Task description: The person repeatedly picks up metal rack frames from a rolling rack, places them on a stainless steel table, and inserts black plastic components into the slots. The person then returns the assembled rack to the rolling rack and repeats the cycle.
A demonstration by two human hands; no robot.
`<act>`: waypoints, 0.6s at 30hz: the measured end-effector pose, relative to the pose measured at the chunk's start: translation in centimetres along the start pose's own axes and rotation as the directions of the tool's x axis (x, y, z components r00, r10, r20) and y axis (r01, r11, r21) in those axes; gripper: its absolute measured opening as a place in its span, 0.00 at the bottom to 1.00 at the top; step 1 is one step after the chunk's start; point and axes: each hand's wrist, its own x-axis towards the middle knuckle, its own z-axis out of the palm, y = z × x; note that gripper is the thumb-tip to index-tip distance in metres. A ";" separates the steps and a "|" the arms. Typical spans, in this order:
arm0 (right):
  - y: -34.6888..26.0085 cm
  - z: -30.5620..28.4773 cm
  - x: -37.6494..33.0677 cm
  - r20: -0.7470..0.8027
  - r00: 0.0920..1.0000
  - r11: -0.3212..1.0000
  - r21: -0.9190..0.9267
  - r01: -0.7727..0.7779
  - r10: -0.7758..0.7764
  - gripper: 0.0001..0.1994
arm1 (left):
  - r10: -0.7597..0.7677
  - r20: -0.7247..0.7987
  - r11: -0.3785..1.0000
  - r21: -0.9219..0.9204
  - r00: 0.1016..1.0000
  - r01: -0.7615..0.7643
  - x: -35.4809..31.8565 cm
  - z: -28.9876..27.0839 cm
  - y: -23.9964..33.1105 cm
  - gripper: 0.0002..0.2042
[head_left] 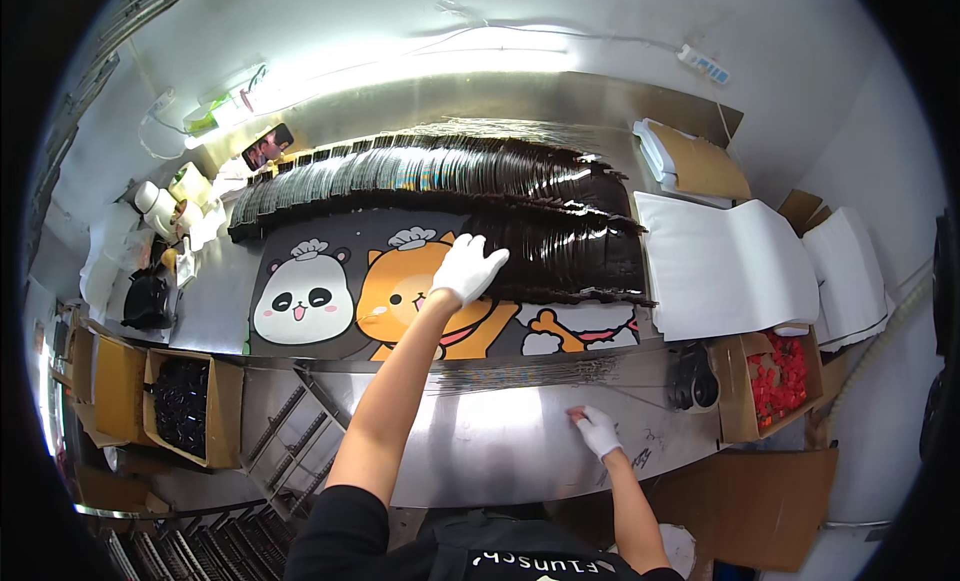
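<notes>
My left hand [470, 269], in a white glove, reaches far over a dark mat [355, 226] printed with cartoon animals. Its fingers are slightly apart at the left end of the nearer row of glossy dark thin pieces [570, 256]; whether they touch the row I cannot tell. A longer row of similar pieces [400, 171] curves behind it. Low over the bare metal tabletop [490, 431], my right hand [598, 431] wears a white glove with bare fingertips. Its thumb and finger come together, and anything between them is too small to make out. Thin wires [520, 376] lie just beyond it.
A box of red pieces [778, 386] stands at the right beside a black object [692, 379] and white sheets [728, 266]. At the left is a box of black pieces [180, 406]. A phone [268, 147] leans at the back left. More thin wires [560, 131] lie behind the rows.
</notes>
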 end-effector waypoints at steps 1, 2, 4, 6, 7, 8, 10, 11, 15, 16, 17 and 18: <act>-1.5 0.3 0.0 -0.033 0.996 0.976 -0.208 0.069 -0.078 0.11 | -0.075 -0.060 0.954 -0.295 0.995 0.054 -3.0 -1.8 3.6 0.35; -2.3 1.3 0.9 -0.039 0.996 0.956 -0.287 0.067 -0.081 0.11 | -0.124 -0.049 0.772 -0.632 0.991 0.065 -5.5 -2.7 3.7 0.33; -3.2 2.9 3.6 -0.035 0.993 0.893 -0.441 0.088 -0.116 0.10 | -0.059 -0.340 0.892 -0.441 0.939 -0.103 -12.5 -2.5 1.6 0.29; -3.6 2.9 4.7 -0.115 0.990 0.954 -0.298 0.041 -0.078 0.11 | 0.083 -0.486 0.993 0.110 0.870 -0.033 -21.3 -4.5 -0.6 0.24; -3.2 2.8 5.1 -0.119 0.985 0.960 -0.266 0.092 -0.127 0.12 | -0.023 -0.555 0.973 0.178 0.831 0.146 -26.1 -4.7 -3.2 0.26; -2.6 3.0 5.6 -0.115 0.977 0.963 -0.225 0.151 -0.180 0.12 | -0.386 -0.485 0.785 0.274 0.785 0.555 -30.6 -6.4 -3.6 0.33; -2.5 2.9 4.4 0.025 0.988 0.987 0.058 0.150 -0.151 0.11 | -0.788 -0.328 0.336 0.479 0.521 0.811 -40.2 -6.4 -8.0 0.44; -0.1 2.8 3.4 0.059 0.987 0.984 0.101 0.144 -0.151 0.10 | -0.802 -0.184 0.449 0.441 0.568 0.777 -41.9 -6.8 -9.5 0.44; -7.8 9.4 0.9 0.407 0.892 0.974 0.183 0.132 -0.198 0.10 | -0.704 -0.016 0.683 0.257 0.710 0.684 -47.4 -6.5 -14.4 0.31; -13.0 10.5 -0.7 0.496 0.811 0.946 0.243 0.214 -0.310 0.11 | -0.613 0.006 0.775 0.197 0.790 0.600 -47.1 -8.5 -12.2 0.34; -19.2 11.0 -3.6 0.516 0.704 0.873 0.309 0.379 -0.488 0.12 | -0.490 -0.150 0.833 0.209 0.859 0.512 -49.0 -7.4 -10.2 0.37; -25.3 10.7 -6.4 0.523 0.575 0.773 0.343 0.533 -0.629 0.14 | -0.609 -0.037 0.764 0.244 0.792 0.598 -49.9 -7.7 -7.3 0.36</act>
